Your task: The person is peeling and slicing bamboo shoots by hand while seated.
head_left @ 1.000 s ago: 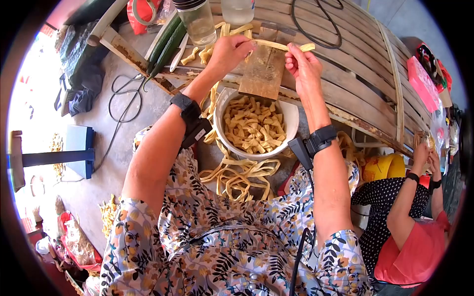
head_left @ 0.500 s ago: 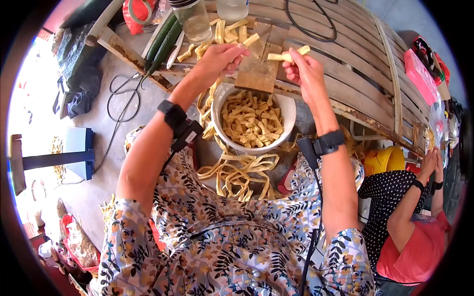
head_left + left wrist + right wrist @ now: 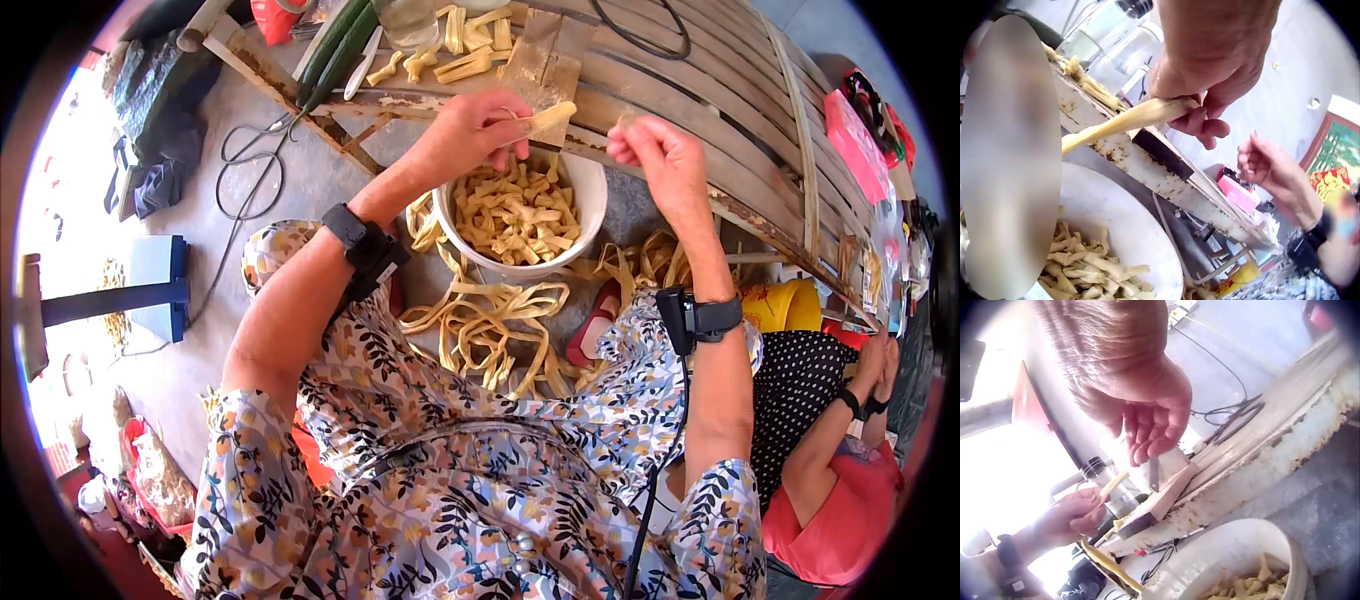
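My left hand pinches a pale yellow, soft strip that looks like tofu skin; its free end points right, over the bucket's far edge. In the left wrist view the strip runs out from between thumb and fingers. My right hand is raised to the right of it, apart from the strip, fingers loosely bent; no strip shows in it in the left wrist view. Below both hands stands a white bucket holding many short, knotted yellow pieces. A wooden board lies on the bench behind the hands.
On the slatted bench lie several yellow pieces, dark green cucumbers, a white-handled tool and a black cable. Long strips lie heaped below the bucket. Another person sits at the right.
The yellow strip, stretched between both hands and then in the right hand, is now in the left hand. The right hand has moved right and down. One more piece lies by the board.
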`<state>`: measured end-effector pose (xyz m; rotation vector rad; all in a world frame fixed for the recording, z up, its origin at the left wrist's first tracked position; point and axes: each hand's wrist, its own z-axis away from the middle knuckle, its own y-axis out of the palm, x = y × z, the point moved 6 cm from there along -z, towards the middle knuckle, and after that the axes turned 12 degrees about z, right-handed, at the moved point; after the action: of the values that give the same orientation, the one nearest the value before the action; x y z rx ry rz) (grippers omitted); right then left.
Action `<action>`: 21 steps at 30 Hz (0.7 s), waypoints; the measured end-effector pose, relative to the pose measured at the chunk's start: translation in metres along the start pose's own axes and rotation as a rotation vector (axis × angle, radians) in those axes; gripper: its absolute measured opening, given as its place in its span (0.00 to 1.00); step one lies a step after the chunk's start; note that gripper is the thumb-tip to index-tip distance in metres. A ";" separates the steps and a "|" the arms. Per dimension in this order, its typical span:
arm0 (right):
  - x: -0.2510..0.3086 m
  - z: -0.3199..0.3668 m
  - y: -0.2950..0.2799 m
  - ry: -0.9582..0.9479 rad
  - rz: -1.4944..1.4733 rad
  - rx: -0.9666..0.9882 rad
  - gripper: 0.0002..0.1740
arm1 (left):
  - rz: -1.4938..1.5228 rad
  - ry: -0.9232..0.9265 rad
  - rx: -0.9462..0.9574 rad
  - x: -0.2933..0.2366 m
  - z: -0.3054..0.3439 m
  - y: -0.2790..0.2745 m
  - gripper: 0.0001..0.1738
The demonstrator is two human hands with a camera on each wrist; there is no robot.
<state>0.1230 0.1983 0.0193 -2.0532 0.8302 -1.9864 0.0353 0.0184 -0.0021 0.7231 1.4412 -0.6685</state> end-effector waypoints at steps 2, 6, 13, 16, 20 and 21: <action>0.004 -0.004 0.009 -0.113 0.002 -0.079 0.10 | -0.227 0.086 -0.027 -0.006 0.002 0.011 0.07; 0.006 -0.005 0.031 -0.165 0.196 -0.029 0.12 | -0.684 0.427 0.085 -0.017 0.013 0.046 0.10; -0.034 0.010 0.059 0.280 0.045 0.428 0.10 | -0.720 0.529 0.115 -0.019 0.018 0.043 0.08; -0.016 0.021 0.060 0.286 0.056 0.601 0.11 | -0.326 0.203 0.063 -0.007 0.005 0.008 0.12; 0.039 0.035 0.070 0.111 -0.713 0.821 0.22 | -0.087 0.005 0.028 -0.002 0.001 -0.001 0.18; 0.035 0.028 0.068 0.106 -0.685 0.730 0.23 | 0.029 -0.048 0.075 0.005 0.002 0.005 0.18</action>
<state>0.1299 0.1170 0.0139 -1.8859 -0.6292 -2.2193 0.0402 0.0204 -0.0067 0.7803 1.3647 -0.7161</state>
